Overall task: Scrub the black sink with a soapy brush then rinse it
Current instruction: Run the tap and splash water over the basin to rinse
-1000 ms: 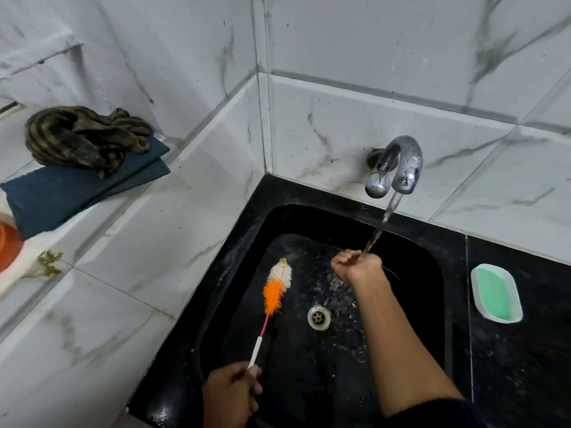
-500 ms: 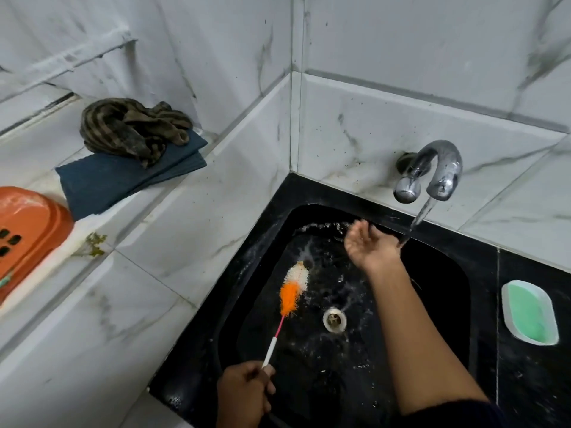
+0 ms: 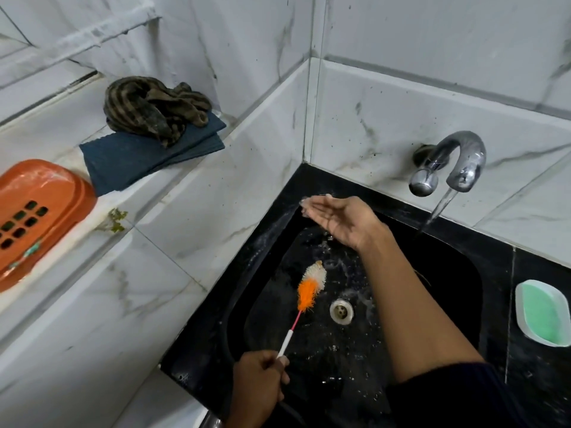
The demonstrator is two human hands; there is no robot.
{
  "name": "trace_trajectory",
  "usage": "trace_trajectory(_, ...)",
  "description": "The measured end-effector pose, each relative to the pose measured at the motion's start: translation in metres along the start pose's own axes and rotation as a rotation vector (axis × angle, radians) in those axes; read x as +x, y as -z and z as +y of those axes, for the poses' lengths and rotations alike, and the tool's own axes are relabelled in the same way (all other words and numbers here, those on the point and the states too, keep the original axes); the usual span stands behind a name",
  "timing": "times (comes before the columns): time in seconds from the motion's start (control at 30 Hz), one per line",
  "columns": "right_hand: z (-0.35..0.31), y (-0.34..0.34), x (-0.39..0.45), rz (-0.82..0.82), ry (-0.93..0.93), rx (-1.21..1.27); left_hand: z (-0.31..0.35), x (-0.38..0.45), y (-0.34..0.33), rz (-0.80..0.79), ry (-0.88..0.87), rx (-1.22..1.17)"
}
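Note:
The black sink (image 3: 448, 273) fills the lower right, wet, with a steel drain (image 3: 341, 311) in its floor. My left hand (image 3: 259, 387) grips the white handle of a brush (image 3: 309, 291) whose orange and white bristles lie on the basin floor left of the drain. My right hand (image 3: 336, 216) is stretched flat, palm up, over the sink's far left corner, fingers straight and wet. Water runs from the chrome tap (image 3: 454, 162) to the right of that hand.
A white dish with green soap (image 3: 542, 313) sits on the black counter at right. On the marble ledge at left lie a folded blue cloth (image 3: 139, 162), a striped brown rag (image 3: 151, 109) and an orange plastic basket (image 3: 34, 211).
My right hand has left the water stream, opened from a fist and swung left to the sink's far corner. The view has shifted left. The brush has hardly moved.

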State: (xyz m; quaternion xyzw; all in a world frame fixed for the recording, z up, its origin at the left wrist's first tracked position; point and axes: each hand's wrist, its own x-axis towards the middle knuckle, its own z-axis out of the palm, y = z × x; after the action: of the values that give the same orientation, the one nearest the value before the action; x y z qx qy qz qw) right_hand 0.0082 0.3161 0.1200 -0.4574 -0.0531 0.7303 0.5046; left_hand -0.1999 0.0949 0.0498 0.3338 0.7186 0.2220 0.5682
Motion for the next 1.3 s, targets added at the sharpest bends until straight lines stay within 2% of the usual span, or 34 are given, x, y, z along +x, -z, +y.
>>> trace_trajectory(0.07,0.005,-0.005,-0.003,-0.024,-0.045,-0.065,0.000,0.000,0.001,0.008,-0.007,0.005)
trace_trajectory(0.13,0.013,0.007,-0.004,0.042,-0.066,-0.015,-0.001,0.000,0.002,0.015,-0.012,0.005)
trace_trajectory(0.27,0.025,0.063,-0.009,0.333,-0.024,0.397,-0.001,0.000,0.004,0.025,-0.032,0.014)
trace_trajectory(0.37,0.030,0.106,-0.010,0.431,0.028,0.594,-0.003,0.001,0.003,0.029,-0.039,0.021)
trace_trajectory(0.43,0.031,0.122,-0.010,0.466,0.027,0.647,-0.005,0.001,0.001,0.028,-0.031,0.022)
trace_trajectory(0.53,0.027,0.113,-0.008,0.518,0.087,0.563,-0.004,-0.001,-0.001,0.019,-0.019,0.024)
trace_trajectory(0.63,0.020,0.079,0.003,0.419,0.152,0.429,-0.001,-0.003,-0.002,0.003,-0.022,0.024)
trace_trajectory(0.77,0.022,0.012,0.000,0.056,0.003,0.095,-0.001,-0.005,-0.001,0.024,-0.030,0.025)
trace_trajectory(0.83,0.027,-0.014,-0.006,-0.074,-0.062,-0.031,0.000,-0.004,-0.001,0.031,-0.030,0.024)
trace_trajectory(0.93,0.033,-0.019,-0.009,-0.070,-0.109,-0.054,0.002,-0.002,-0.001,0.033,-0.033,0.016)
trace_trajectory(1.03,0.033,0.008,-0.009,0.140,-0.096,0.118,0.004,-0.001,0.000,0.040,-0.036,0.007)
trace_trajectory(1.13,0.027,0.052,-0.003,0.335,-0.017,0.469,0.007,0.000,0.000,0.034,-0.061,0.017)
trace_trajectory(1.3,0.023,0.096,-0.012,0.340,0.113,0.746,0.014,0.007,0.001,0.022,-0.091,0.064)
